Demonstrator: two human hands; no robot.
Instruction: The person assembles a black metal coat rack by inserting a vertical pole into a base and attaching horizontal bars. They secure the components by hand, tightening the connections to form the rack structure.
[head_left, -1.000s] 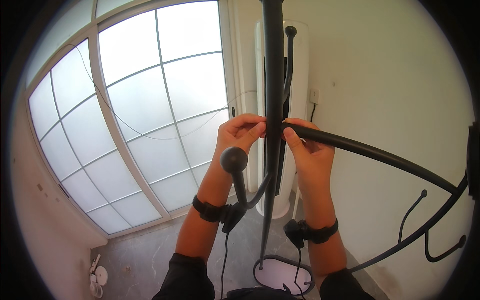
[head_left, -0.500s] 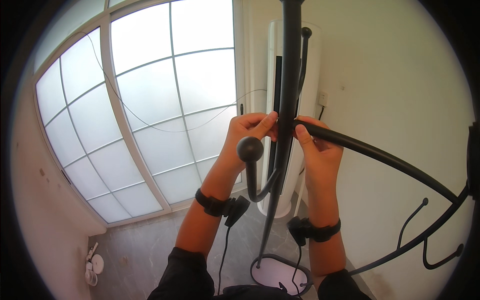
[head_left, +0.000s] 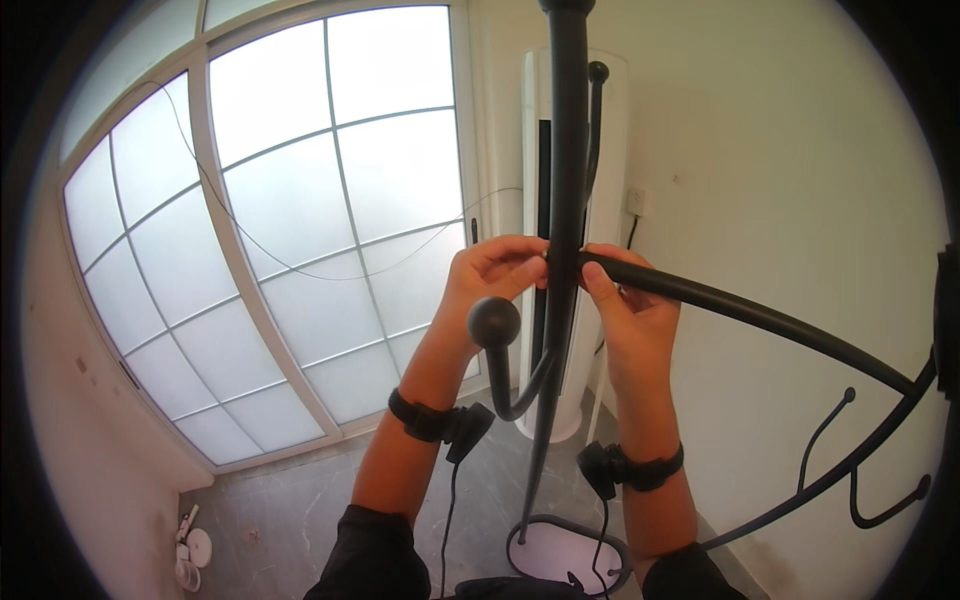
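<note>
A black metal coat rack stands before me; its upright pole (head_left: 567, 140) rises through the middle of the view. My left hand (head_left: 485, 285) is at the pole's left side, thumb and fingertips pinched together against it; whatever small thing they hold is too hidden to name. My right hand (head_left: 637, 325) grips the end of a black crossbar (head_left: 760, 315) where it meets the pole's right side, thumb in front and fingers behind. The crossbar's other end reaches the second, curved pole (head_left: 870, 448). A ball-tipped hook (head_left: 494, 322) juts from the near pole just below my left hand.
Another ball-tipped hook (head_left: 597, 120) is higher up the pole. The rack's oval base (head_left: 565, 550) is on the grey tiled floor (head_left: 290, 530). Behind stands a tall white floor unit (head_left: 532, 90). Frosted glass doors (head_left: 390, 170) are at left, white items (head_left: 196, 545) in the corner.
My view has shifted slightly, so the rack and hands appear a little lower and to the left. My left thumb has moved down along the pole; the right grip stays the same.
</note>
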